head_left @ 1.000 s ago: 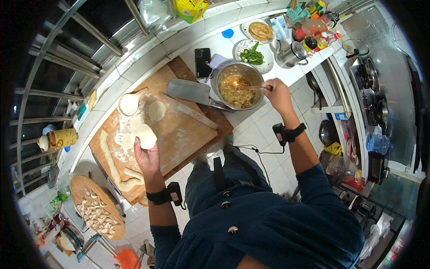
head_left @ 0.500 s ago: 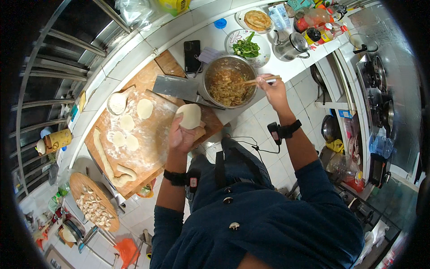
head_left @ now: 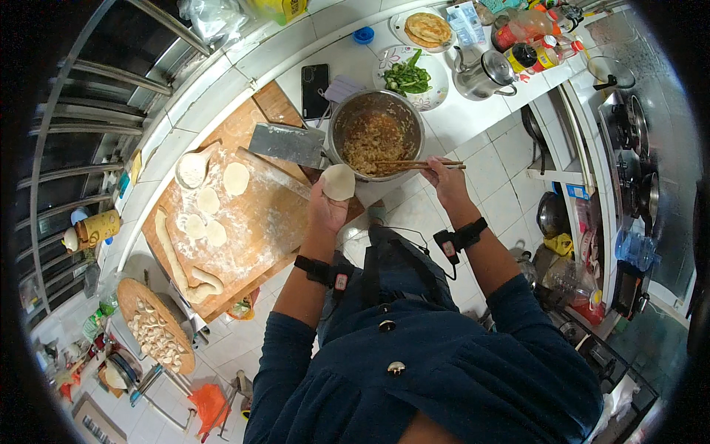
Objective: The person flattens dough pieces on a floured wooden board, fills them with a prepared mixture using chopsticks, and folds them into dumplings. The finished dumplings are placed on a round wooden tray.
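My left hand [head_left: 328,210] holds a round dough wrapper [head_left: 339,183] beside the near rim of a steel pot [head_left: 416,122]. Brown chopped filling [head_left: 370,144] lies inside the pot. With my right hand [head_left: 447,180] I grip a pair of chopsticks [head_left: 418,164], their tips in the filling. Several more wrappers [head_left: 236,178] lie on the floured wooden board [head_left: 255,240], near a rolling pin [head_left: 277,175] and two ropes of dough [head_left: 171,255]. A cleaver [head_left: 285,143] rests between the board and the pot.
A bowl of flour [head_left: 192,171] stands on the board's far left. Behind the pot are a phone [head_left: 315,89], a plate of green peppers [head_left: 441,83], flatbreads [head_left: 427,29] and a metal kettle [head_left: 484,77]. Filled dumplings [head_left: 154,337] cover a round board at lower left; a stove [head_left: 629,148] is at right.
My left hand has moved right, bringing the wrapper next to the pot. The chopsticks have shifted toward me, to the pot's near side.
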A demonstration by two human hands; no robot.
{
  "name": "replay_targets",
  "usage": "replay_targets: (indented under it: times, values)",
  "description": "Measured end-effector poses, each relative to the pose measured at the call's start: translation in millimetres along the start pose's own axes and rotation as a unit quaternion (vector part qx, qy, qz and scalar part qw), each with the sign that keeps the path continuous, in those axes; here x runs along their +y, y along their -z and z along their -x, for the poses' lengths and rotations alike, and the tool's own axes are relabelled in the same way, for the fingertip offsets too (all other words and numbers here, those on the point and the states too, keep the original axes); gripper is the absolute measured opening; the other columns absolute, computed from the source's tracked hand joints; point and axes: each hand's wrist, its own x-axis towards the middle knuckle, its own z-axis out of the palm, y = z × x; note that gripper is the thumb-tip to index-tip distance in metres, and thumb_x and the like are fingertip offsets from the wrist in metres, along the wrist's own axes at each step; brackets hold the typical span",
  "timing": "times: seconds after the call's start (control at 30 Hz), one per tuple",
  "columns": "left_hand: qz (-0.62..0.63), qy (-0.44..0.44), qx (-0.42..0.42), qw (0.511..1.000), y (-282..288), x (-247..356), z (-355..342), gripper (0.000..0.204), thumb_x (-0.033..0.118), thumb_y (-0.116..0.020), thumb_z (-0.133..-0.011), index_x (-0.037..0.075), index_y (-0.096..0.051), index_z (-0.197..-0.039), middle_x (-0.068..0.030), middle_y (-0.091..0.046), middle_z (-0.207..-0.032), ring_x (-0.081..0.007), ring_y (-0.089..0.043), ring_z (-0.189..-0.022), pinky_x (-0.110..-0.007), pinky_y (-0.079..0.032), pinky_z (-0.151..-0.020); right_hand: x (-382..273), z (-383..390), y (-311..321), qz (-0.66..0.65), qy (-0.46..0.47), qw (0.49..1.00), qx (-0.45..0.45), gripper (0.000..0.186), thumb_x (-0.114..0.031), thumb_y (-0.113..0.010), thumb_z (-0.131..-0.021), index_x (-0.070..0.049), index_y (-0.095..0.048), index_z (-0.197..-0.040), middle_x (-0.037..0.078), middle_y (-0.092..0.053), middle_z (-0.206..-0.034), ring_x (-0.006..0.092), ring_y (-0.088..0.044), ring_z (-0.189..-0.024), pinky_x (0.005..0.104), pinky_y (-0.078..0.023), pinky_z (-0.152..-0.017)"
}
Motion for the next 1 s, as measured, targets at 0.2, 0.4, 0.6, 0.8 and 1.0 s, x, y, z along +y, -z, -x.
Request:
replay_targets:
  times: [0.2, 0.4, 0.6, 0.8, 1.0]
  values:
    - [-0.010, -0.073, 0.021, 0.997, -17.4, 12.6, -7.4, 0.035, 0.020, -0.042, -0.094, -0.003, -0.047, -0.120, -0.0150, -0.057, -0.119, -0.0285, -0.056, -0.110, -0.040, -0.046, -0.093, 10.5, -18.7, 9.3, -0.089, -0.061, 0.994, 0.012, 0.020, -0.006, -0.061, -0.085, 0.005, -0.055, -0.101, 0.013, -0.060, -0.093, 0.0237, -0.063, -0.086, 0.0331, -0.056, -0.078]
    - [-0.033, -0.060, 0.072, 0.995, -43.1, 1.3, -15.0, 0.032, 0.018, -0.043, -0.094, -0.002, -0.047, -0.118, -0.0158, -0.057, -0.117, -0.0284, -0.056, -0.108, -0.041, -0.048, -0.091, -17.3, 2.2, -3.6, -0.108, -0.027, 0.993, -0.043, 0.018, -0.006, -0.061, -0.086, 0.005, -0.055, -0.099, 0.012, -0.060, -0.094, 0.0222, -0.062, -0.088, 0.0326, -0.054, -0.081]
    - [-0.002, 0.029, -0.024, 0.999, -73.5, -13.1, -19.7, 0.035, 0.024, -0.036, -0.096, 0.001, -0.046, -0.121, -0.0141, -0.055, -0.121, -0.0295, -0.053, -0.112, -0.045, -0.044, -0.094, -49.8, 51.2, -29.9, 0.026, 0.157, 0.982, -0.099, 0.012, -0.003, -0.059, -0.087, 0.004, -0.060, -0.096, 0.012, -0.061, -0.094, 0.0210, -0.061, -0.091, 0.0325, -0.051, -0.083]
    - [0.008, 0.028, -0.011, 0.999, -88.8, -12.8, -14.6, 0.036, 0.023, -0.034, -0.097, 0.001, -0.045, -0.122, -0.0138, -0.054, -0.121, -0.0292, -0.053, -0.111, -0.044, -0.045, -0.095, -61.5, 69.8, -31.1, 0.127, 0.301, 0.933, -0.149, 0.008, 0.001, -0.059, -0.084, 0.002, -0.064, -0.090, 0.011, -0.063, -0.091, 0.0197, -0.061, -0.089, 0.0317, -0.048, -0.082]
    - [-0.015, 0.023, -0.009, 1.000, -82.8, -11.8, -15.6, 0.037, 0.027, -0.034, -0.097, 0.002, -0.045, -0.122, -0.0130, -0.054, -0.123, -0.0288, -0.052, -0.113, -0.045, -0.042, -0.096, -64.3, 60.9, -22.0, 0.076, 0.257, 0.956, -0.122, 0.007, 0.003, -0.058, -0.084, 0.003, -0.063, -0.089, 0.013, -0.064, -0.093, 0.0217, -0.062, -0.091, 0.0322, -0.049, -0.082]
